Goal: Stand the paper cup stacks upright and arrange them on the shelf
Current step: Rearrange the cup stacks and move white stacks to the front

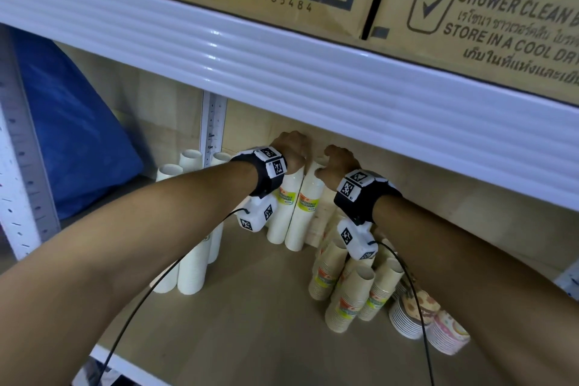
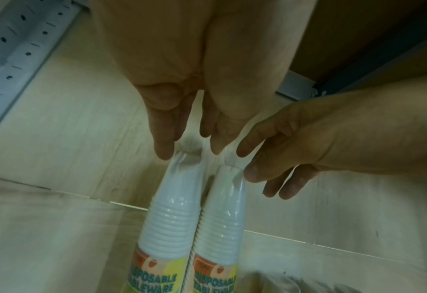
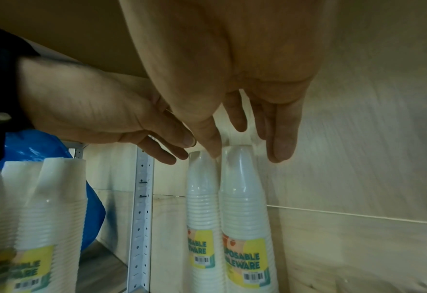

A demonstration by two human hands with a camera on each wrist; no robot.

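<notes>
Two plastic-wrapped white paper cup stacks stand upright side by side against the wooden back wall of the shelf, the left stack (image 1: pixel 280 216) (image 2: pixel 174 208) (image 3: pixel 202 198) touching the right stack (image 1: pixel 302 219) (image 2: pixel 222 214) (image 3: pixel 245 198). My left hand (image 1: pixel 293 147) (image 2: pixel 189 146) hovers over the left stack, and its straight fingertips (image 2: pixel 166 150) touch the top. My right hand (image 1: pixel 340 163) (image 3: pixel 247 152) hangs over the right stack with relaxed fingers, thumb and fingertips (image 3: pixel 281 152) lightly on either side of its top. Neither hand is curled round a stack.
More white cup stacks (image 1: pixel 191 244) stand at the left by the perforated post (image 1: pixel 213 125). Tan printed cup stacks (image 1: pixel 351 298) lean at the right, with patterned bowl stacks (image 1: pixel 413 313) beside them. A blue bag (image 1: pixel 72 122) lies far left. The upper shelf beam (image 1: pixel 282 66) hangs low overhead.
</notes>
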